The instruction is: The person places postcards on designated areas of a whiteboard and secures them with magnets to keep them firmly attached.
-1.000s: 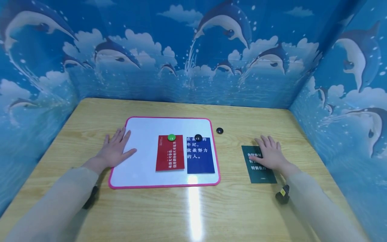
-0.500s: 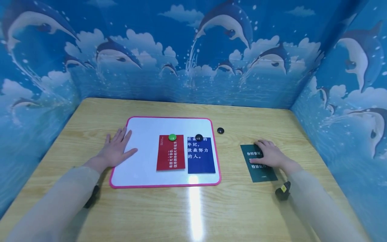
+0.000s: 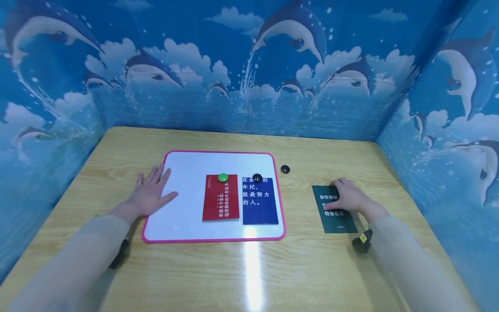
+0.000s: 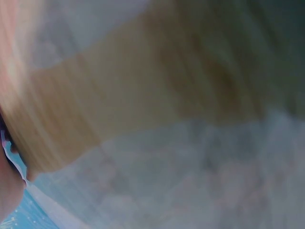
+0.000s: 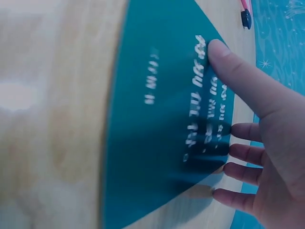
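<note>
In the head view my left hand [image 3: 146, 197] lies flat with spread fingers across the left edge of a white magnetic board [image 3: 175, 225] with a pink rim. My right hand [image 3: 351, 197] is on a dark green card [image 3: 339, 223] with white writing, right of the board. Its thumb [image 5: 233, 67] lies on the card near one edge, and its curled fingertips meet the far edge. A red card [image 3: 220, 203] under a green round magnet [image 3: 223, 177] and a blue card [image 3: 259, 212] under a black round magnet [image 3: 257, 177] lie on the board.
A loose black magnet [image 3: 285, 169] lies on the wooden table [image 3: 195, 277] just beyond the board's right edge. Dolphin-patterned blue curtains [image 3: 195, 99] enclose the back and sides. The left wrist view is mostly blurred sleeve and tabletop.
My right hand's fingers have drawn in from spread to curled at the green card's edge. The card has shifted slightly away from me. My left hand stays on the board.
</note>
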`<state>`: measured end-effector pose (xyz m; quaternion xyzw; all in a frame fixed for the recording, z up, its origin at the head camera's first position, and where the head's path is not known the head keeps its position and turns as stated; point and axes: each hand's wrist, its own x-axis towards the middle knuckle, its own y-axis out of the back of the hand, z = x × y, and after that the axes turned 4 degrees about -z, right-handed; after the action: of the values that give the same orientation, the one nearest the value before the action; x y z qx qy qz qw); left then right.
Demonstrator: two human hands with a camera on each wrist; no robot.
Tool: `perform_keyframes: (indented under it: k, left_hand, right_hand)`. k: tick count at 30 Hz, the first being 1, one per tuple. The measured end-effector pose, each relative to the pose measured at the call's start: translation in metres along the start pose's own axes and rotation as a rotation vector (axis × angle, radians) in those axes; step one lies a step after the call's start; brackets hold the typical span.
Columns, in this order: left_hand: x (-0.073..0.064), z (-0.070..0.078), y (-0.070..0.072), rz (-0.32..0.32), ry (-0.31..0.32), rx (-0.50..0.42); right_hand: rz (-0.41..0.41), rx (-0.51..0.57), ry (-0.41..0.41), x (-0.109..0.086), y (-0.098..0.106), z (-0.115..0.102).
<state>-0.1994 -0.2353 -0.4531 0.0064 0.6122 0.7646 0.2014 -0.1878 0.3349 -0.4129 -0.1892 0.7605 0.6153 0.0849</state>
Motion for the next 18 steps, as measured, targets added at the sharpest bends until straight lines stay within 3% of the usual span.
perform_keyframes:
  k: [18]
  left_hand:
    - [-0.0001,0.0014,0.0013,-0.008,-0.002,0.004]
  right_hand:
    - [-0.014,0.04,-0.065,0.01,0.0042,0.0037]
